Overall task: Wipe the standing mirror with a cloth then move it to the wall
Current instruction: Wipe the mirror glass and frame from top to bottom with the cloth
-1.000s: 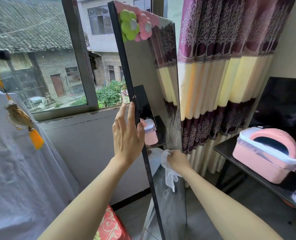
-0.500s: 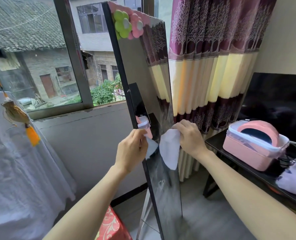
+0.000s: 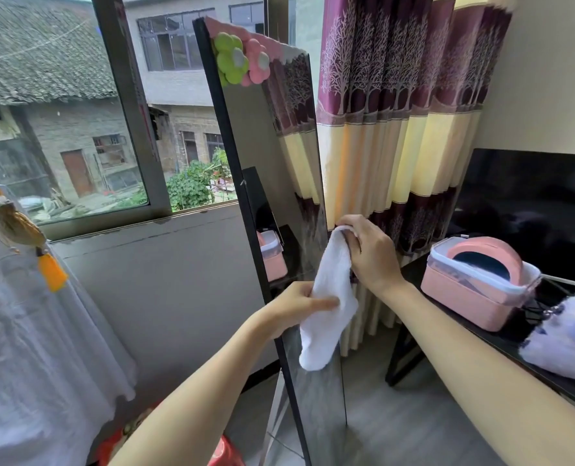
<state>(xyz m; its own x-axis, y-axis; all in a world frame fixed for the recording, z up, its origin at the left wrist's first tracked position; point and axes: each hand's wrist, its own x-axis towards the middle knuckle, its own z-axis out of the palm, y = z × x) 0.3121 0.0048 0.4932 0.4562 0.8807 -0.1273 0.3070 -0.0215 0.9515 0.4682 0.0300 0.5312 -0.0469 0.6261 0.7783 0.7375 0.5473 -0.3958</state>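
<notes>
A tall standing mirror (image 3: pixel 266 136) with a black frame stands in front of the window, a green and a pink felt flower at its top. A white cloth (image 3: pixel 328 297) hangs in front of its glass at mid height. My left hand (image 3: pixel 296 306) pinches the cloth's left side near the mirror's left edge. My right hand (image 3: pixel 368 253) grips the cloth's top by the mirror's right edge. Neither hand holds the mirror frame.
A purple and cream curtain (image 3: pixel 397 129) hangs right behind the mirror. At right a black table (image 3: pixel 414 274) carries a pink box (image 3: pixel 477 284) and a fluffy white item (image 3: pixel 565 341). White garments (image 3: pixel 27 331) hang at left; a red patterned object (image 3: pixel 225 452) lies on the floor.
My left hand let go of the mirror's left edge and took hold of the cloth. My right hand rose with the cloth from low on the glass to mid height.
</notes>
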